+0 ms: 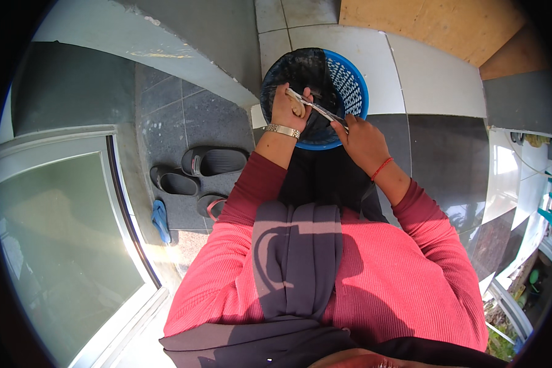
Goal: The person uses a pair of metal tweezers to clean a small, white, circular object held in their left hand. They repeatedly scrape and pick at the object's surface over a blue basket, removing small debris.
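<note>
Both of my hands are over a blue plastic basket [349, 83] with a lattice wall, lined partly with a black plastic bag [306, 61]. My left hand [285, 112], with a metal watch on the wrist, is closed around a pale tan piece [298, 108], too small to name. In my right hand [365, 144], which has a red bracelet at the wrist, is the end of a slim silver tool [330, 115]. It slants up to the left and meets the pale piece at the left hand. Whether it is a knife or another utensil, I cannot tell.
Dark slip-on shoes [218, 162] and a blue flip-flop [160, 221] lie on the grey tiles to the left. A glazed door panel [67, 245] is at far left, a grey wall [196, 37] beyond the shoes. Wooden board [435, 27] stands at the far right.
</note>
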Demonstrator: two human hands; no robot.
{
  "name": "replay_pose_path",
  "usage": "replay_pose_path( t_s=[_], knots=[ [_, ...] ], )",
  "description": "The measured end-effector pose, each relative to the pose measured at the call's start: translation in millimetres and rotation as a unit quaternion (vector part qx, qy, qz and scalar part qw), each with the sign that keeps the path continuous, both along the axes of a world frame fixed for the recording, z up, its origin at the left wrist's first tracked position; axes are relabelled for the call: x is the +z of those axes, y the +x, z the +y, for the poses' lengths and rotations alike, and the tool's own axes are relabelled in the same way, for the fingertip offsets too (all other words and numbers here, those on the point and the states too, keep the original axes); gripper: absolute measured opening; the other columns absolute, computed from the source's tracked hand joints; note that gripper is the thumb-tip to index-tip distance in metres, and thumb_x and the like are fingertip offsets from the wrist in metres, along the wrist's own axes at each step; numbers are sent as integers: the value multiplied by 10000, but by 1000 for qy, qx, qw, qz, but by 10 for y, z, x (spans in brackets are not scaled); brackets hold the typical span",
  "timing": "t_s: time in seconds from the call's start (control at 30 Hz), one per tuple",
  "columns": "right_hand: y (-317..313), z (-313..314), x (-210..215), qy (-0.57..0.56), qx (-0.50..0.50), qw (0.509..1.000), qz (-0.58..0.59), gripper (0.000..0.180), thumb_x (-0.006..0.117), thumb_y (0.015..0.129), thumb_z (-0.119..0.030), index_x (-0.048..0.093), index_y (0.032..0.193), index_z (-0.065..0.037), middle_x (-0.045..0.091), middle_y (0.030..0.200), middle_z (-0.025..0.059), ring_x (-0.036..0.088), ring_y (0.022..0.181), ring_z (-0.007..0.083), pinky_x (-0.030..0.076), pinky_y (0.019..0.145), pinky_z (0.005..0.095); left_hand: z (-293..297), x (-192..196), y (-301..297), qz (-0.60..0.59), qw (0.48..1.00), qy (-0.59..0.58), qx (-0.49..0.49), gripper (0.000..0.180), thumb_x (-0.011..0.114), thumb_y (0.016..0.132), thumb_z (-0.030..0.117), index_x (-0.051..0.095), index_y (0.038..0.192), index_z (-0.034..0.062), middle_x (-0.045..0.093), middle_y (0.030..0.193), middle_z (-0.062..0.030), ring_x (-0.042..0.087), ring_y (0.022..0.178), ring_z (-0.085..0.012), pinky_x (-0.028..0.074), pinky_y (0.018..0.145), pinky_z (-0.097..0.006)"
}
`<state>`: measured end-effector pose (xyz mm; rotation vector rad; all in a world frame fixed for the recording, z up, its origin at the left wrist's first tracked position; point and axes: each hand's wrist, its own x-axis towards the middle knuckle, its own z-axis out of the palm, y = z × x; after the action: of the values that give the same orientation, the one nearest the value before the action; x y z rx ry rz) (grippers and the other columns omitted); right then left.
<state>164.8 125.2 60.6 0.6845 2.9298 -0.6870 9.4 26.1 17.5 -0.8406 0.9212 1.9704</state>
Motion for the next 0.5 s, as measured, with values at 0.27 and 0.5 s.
replay_pose_path(
  t_s=[0.27, 0.5],
  knots=[
    [-21, 36, -61, 12, 4, 1000, 12, 479, 462, 937, -458, 563, 805, -8, 615, 695, 195, 634, 647, 375, 514, 548, 450, -20, -108, -48, -8, 999, 14, -29, 213, 542, 884, 283, 443, 1008, 141, 564, 947, -91, 613, 851, -241, 498, 787, -371],
    [-94, 76, 12, -11, -2, 999, -53, 483, 458, 938, -455, 594, 846, -1, 618, 710, 224, 626, 675, 401, 507, 586, 474, 23, -162, -56, -52, 999, -1, 14, 227, 525, 904, 290, 421, 1035, 137, 541, 985, -110, 619, 860, -247, 500, 792, -388]
  ],
)
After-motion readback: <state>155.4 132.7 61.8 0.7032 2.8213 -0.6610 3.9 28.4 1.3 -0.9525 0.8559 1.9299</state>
